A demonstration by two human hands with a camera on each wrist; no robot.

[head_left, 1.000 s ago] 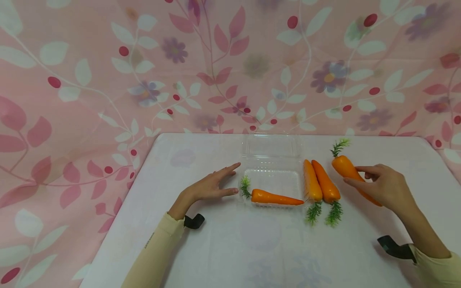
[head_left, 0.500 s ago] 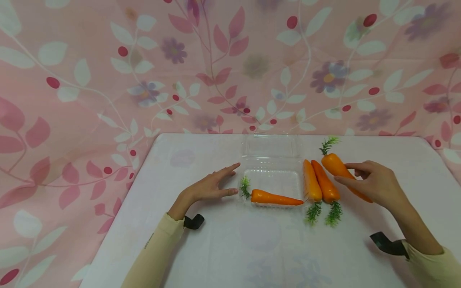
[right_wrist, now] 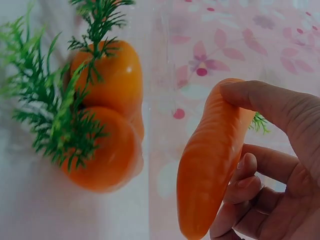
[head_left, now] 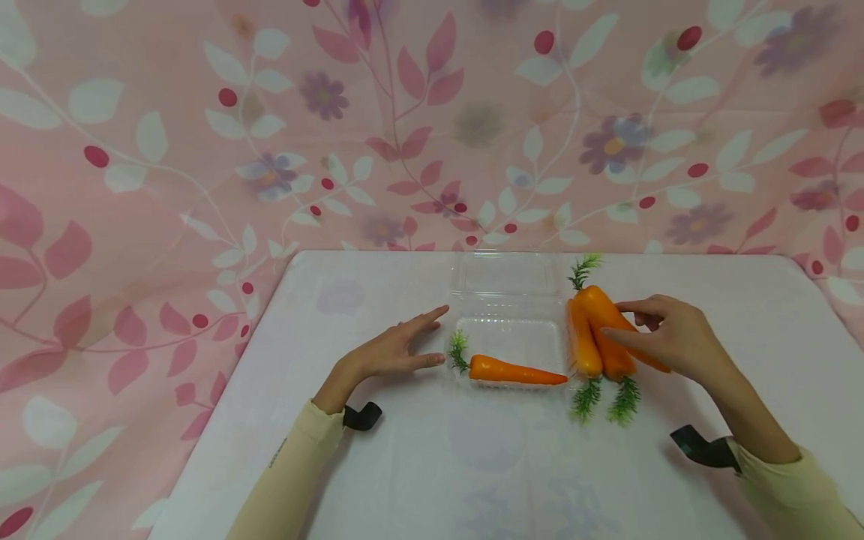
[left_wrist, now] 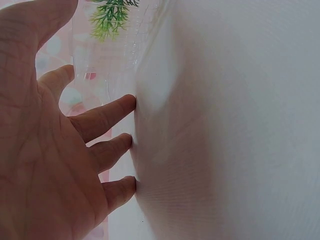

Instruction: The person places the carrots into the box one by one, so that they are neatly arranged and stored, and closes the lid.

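My right hand (head_left: 675, 334) pinches a carrot (right_wrist: 212, 160) between thumb and fingers, its green top pointing away from me. In the head view that carrot overlaps two more carrots, a lighter one (head_left: 583, 349) and a deeper orange one (head_left: 616, 364), which lie side by side with their leaves toward me. My left hand (head_left: 398, 348) rests with spread fingers at the left side of a clear plastic container (head_left: 509, 330). Inside it, along the near wall, lies one carrot (head_left: 516, 370) with its leaves to the left. The left wrist view shows the fingertips (left_wrist: 129, 102) down at the white tabletop.
The container's clear lid (head_left: 506, 274) lies folded back toward the far edge of the white-covered table (head_left: 418, 465). Behind the table hangs a pink floral cloth (head_left: 432, 112). The two lying carrots are right against the container's right side.
My right hand has carried its carrot leftward, from the right of the pair to over the two lying carrots. My left hand and the container have stayed in place.
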